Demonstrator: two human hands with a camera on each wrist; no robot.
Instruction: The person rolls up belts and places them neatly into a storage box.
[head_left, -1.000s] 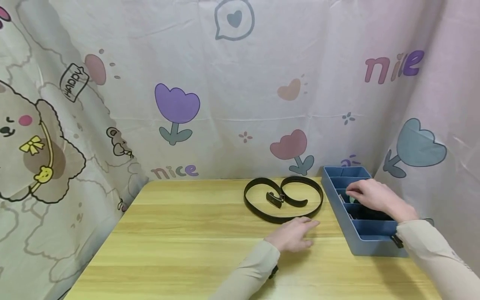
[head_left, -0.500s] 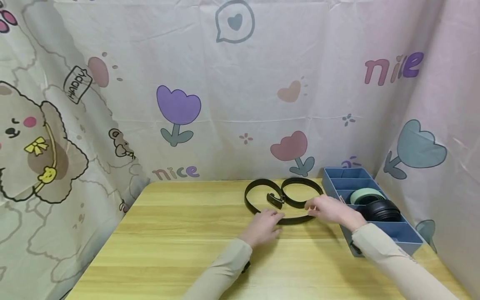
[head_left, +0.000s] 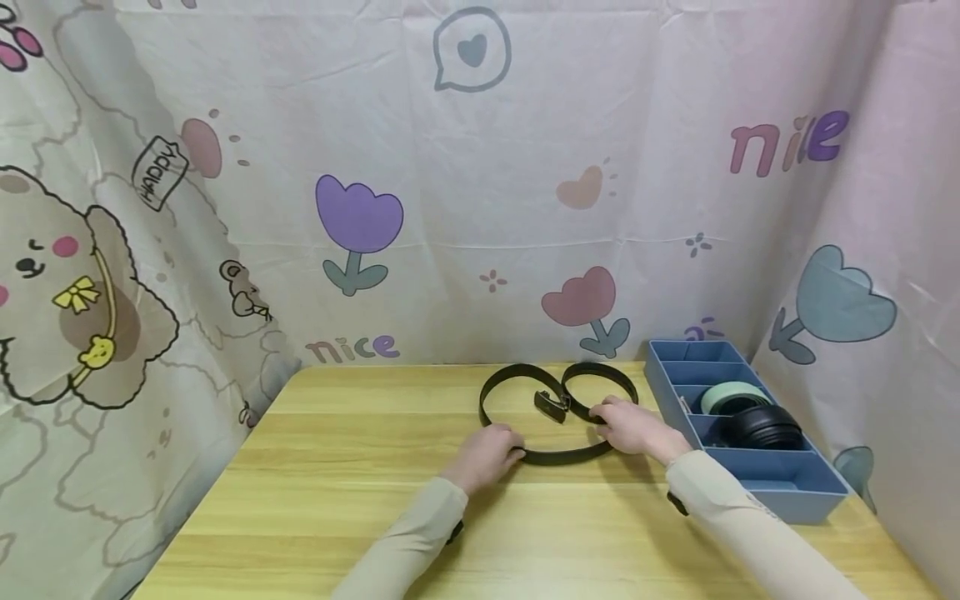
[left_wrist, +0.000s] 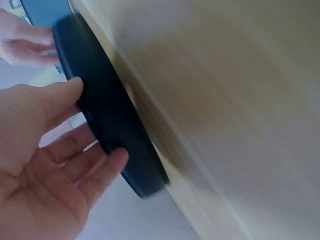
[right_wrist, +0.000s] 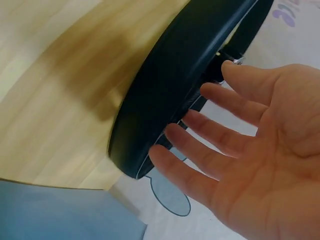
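Presently, left hand point(head_left: 482, 458) grips coiled black belt point(head_left: 558, 457) on wooden table point(head_left: 337, 500); right hand point(head_left: 635, 429), fingers loosely extended, touches it near blue box point(head_left: 798, 507).

belt point(left_wrist: 107, 110): partly behind left fingers point(left_wrist: 102, 175) | sleeves point(head_left: 408, 537): cut off below | buckle point(right_wrist: 216, 70), right-wrist view: apparently part-hidden

Printed on cloth point(head_left: 480, 183): "HAPPY" point(head_left: 159, 172), left; lower "nice" point(head_left: 362, 347); upper-right "nice" point(head_left: 762, 148), partly lost in fold.
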